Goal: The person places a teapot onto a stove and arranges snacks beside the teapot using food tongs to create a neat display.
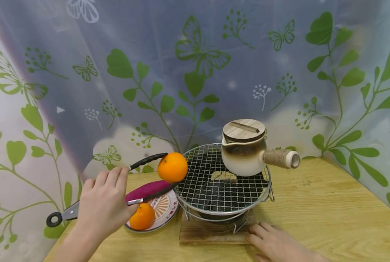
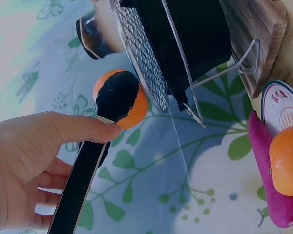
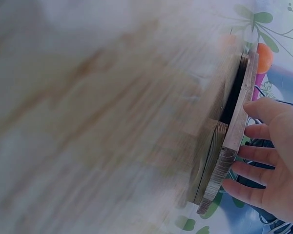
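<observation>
The left hand (image 1: pixel 104 200) is curled around the black tongs (image 1: pixel 148 159), and the tongs pinch an orange (image 1: pixel 173 167) up by the left edge of the round wire rack (image 1: pixel 201 189). The right hand (image 1: pixel 274 240) has loose fingers touching the wooden board (image 1: pixel 214 235) under the rack. A little pot (image 1: pixel 244 160) with a wooden lid (image 1: pixel 238 128) fills the rack's back right part. On the tabletop (image 1: pixel 322 203), a plate (image 1: pixel 172 204) holds another orange (image 1: pixel 142 217) and a purple sweet potato (image 1: pixel 150 188), partly hidden behind the tongs.

plate rim (image 1: pixel 166 217) | red chars (image 2: pixel 279 94) | illeg. | no readable txt
</observation>
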### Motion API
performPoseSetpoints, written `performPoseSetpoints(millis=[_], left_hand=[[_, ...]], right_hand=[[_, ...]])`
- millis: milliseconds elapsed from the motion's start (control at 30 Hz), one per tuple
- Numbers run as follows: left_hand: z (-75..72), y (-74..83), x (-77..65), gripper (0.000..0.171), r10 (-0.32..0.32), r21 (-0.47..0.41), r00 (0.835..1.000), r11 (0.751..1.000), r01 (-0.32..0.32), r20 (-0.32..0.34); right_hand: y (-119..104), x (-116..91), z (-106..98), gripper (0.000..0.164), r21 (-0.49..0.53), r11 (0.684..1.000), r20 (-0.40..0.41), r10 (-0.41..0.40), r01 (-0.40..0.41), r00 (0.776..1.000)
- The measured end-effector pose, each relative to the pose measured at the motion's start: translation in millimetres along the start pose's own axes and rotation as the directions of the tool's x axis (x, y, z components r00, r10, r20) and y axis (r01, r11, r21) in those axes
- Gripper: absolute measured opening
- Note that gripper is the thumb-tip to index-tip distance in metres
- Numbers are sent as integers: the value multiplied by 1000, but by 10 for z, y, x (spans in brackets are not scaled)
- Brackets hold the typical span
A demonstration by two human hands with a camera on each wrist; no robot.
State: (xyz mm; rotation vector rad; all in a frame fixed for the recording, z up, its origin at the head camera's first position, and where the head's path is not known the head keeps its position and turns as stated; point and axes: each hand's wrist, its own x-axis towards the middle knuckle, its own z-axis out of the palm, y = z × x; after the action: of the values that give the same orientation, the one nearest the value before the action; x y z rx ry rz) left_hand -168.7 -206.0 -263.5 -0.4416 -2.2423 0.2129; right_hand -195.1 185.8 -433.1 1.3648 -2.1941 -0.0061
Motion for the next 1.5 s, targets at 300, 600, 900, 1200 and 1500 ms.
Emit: performPoseSetpoints(millis=[300,600,900,1200,1500], left_hand=[[-21,83,50,83,42,-11,998,999,-42,-36],[-23,198,83,88,94,-12,994,995,-95,-47],[-2,328,108,85,134,-31,987,990,-137,-87],[-8,443,159,79,162,-60,979,984,-171,-121],[-10,553,201,78,156,-77,985,984,-161,-70]], right_hand=[[15,-17,1,40,17,1000,32,6,-7,999],[26,-19,-6,38,50,999,48,8,-10,999],[18,-17,-4,35,60,998,44,20,-23,999],[30,-28,5,37,55,998,51,14,-17,999],[31,-27,7,38,37,999,46,8,-10,999]])
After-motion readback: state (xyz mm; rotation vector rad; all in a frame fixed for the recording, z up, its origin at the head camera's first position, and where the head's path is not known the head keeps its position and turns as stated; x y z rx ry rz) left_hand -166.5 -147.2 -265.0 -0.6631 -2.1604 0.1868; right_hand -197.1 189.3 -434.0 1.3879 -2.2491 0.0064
